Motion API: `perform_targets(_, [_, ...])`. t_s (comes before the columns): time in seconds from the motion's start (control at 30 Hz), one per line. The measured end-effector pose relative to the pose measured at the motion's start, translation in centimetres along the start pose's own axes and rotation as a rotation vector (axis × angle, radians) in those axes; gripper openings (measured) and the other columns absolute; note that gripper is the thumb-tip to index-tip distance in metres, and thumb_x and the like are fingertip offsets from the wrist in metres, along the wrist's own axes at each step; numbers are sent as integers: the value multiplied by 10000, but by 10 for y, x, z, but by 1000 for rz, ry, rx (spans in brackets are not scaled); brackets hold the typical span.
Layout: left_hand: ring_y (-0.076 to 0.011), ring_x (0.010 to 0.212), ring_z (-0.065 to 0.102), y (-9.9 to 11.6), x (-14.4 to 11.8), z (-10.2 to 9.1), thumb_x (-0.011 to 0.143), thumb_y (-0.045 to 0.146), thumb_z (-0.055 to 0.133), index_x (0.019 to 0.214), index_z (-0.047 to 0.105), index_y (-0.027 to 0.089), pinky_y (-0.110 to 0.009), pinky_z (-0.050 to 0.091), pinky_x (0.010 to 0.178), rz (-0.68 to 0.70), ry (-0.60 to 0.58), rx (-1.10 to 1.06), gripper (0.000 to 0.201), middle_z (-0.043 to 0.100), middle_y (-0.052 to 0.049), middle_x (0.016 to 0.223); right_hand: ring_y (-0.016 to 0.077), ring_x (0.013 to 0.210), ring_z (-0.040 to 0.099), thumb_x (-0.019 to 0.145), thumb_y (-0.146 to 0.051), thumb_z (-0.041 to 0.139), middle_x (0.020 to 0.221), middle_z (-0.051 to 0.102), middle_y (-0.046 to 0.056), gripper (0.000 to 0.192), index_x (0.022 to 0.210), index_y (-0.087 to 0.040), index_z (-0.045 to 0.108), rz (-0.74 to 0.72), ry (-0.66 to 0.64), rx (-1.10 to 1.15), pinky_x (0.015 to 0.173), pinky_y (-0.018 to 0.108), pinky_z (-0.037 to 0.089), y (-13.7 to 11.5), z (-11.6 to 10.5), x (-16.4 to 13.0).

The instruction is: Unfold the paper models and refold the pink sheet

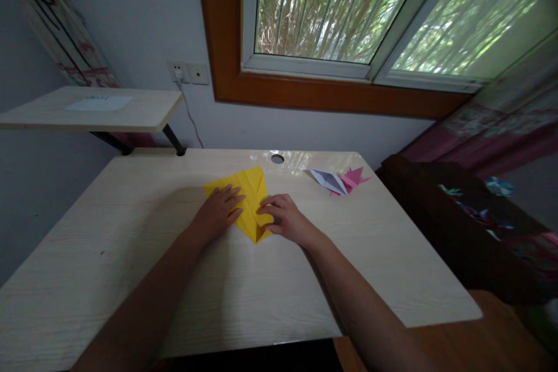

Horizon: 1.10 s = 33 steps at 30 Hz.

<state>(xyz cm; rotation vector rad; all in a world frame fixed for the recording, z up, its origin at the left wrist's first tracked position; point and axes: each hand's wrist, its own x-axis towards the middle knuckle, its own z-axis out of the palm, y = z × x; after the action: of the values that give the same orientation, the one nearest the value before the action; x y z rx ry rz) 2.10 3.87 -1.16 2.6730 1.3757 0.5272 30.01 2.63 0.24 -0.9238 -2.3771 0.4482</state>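
Paper (249, 200), yellow, mid-desk (131, 232), pinned flat under left hand (218, 212) and right hand (283, 218), neither gripping; uneven pressure could likely skew the crease or slide the sheet.

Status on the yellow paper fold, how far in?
Done: the yellow paper sheet already shows several creases and tapers to a point. Two finished-looking folded paper pieces, white and pink, lie by the light wooden table's far edge. In hand: left hand and right hand press flat on it. Left: no recognisable figure yet.
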Motion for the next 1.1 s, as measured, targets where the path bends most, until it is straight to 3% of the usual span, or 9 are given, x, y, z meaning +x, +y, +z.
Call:
perform_targets(0.17, [-319,1460,392,-6,-1,2,1001,376,484,1389,587,251,-603,260,1208,-42,-12,15,420,499,-89,1538,300,1218,557,647,-568,881,1288,646,97,633,1196,-303,707,-44,-28,8,1052,469,419,-4,-5,-2])
perform_targets(0.33, [-325,1480,363,-8,0,-4,1005,372,479,1371,594,240,-644,234,1204,-63,-13,18,406,485,-102,1547,322,1259,523,631,-672,836,1346,611,109,745,1261,-309,675,-58,-68,-59,1063,498,415,-5,-2,-5])
perform_targets(0.5, [-315,1464,381,-9,1,-7,991,321,504,1304,636,223,-636,202,1223,-55,70,30,354,512,-110,1513,359,1287,478,689,-770,721,1360,588,124,787,1321,-307,638,-40,-86,-142,1074,544,403,-14,6,-4])
perform_targets(0.63, [-284,1346,502,-7,2,-4,987,321,519,1269,650,197,-575,273,1220,-23,77,-31,335,608,-115,1380,366,1312,459,734,-775,681,1312,595,143,786,1343,-282,616,-48,-62,-191,1115,559,368,-24,10,-1])
perform_targets(0.8, [-265,1250,546,-5,2,-5,967,352,563,1258,657,220,-522,398,1151,38,89,-156,334,627,-104,1314,353,1229,523,764,-754,675,1263,608,153,791,1375,-260,584,-41,-56,-198,1060,544,418,-28,11,1])
perform_targets(1.1, [-268,1161,568,0,0,-12,923,360,624,1234,675,225,-470,481,1057,23,90,-215,343,623,-107,1218,373,1264,514,812,-773,590,1411,546,178,835,1452,-243,510,49,-76,-250,1032,547,427,-23,11,0])
